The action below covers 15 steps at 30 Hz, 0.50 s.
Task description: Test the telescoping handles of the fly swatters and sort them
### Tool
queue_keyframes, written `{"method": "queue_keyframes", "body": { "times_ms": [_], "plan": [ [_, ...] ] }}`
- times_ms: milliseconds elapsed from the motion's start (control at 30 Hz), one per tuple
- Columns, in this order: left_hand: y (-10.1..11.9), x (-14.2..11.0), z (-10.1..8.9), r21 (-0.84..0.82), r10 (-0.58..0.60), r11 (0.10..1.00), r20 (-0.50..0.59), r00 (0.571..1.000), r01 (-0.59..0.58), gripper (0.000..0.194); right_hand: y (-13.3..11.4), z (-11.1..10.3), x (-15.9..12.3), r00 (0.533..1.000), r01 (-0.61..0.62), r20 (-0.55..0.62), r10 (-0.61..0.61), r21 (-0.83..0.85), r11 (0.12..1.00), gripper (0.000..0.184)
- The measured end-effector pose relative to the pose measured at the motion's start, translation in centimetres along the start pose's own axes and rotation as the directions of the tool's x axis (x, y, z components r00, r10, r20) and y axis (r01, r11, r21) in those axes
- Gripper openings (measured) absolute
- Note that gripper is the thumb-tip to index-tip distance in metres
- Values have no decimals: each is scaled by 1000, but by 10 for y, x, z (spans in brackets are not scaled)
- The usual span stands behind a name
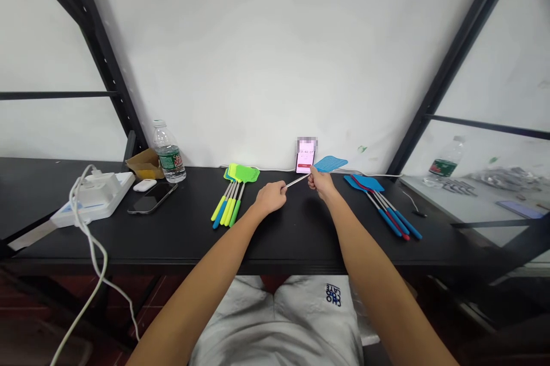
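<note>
- R fingers gripping thin steel swatter shaft, just beside blue swatter head
- L fingers pinching shaft's other end, nearly closed
- shaft hanging above black tabletop
- handling: light, stiff, prob. slippery; grip near ends
</note>
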<state>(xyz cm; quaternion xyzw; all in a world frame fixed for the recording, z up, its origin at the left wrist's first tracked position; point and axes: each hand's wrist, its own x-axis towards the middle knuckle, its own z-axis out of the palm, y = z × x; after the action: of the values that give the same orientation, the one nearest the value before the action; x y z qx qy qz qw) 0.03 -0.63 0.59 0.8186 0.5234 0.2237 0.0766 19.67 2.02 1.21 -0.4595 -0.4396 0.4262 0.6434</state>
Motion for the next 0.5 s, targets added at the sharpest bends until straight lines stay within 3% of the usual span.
{"method": "queue_keyframes", "body": {
  "times_ms": [200, 333, 500],
  "plan": [
    [-3, 4, -8, -50, -3, 999, 33, 999, 4, 24, -1, 1, 0, 999, 40, -5, -40, 31, 999, 47],
    [-6, 6, -10, 3, -4, 1000, 28, 1000, 4, 25, -2, -1, 1, 998, 55, -6, -55, 48, 997, 50],
    [-13, 4, -12, 124, 27, 992, -24, 999, -24, 26, -4, -10, 5, 991, 67, -122, -57, 76, 995, 48]
  ]
}}
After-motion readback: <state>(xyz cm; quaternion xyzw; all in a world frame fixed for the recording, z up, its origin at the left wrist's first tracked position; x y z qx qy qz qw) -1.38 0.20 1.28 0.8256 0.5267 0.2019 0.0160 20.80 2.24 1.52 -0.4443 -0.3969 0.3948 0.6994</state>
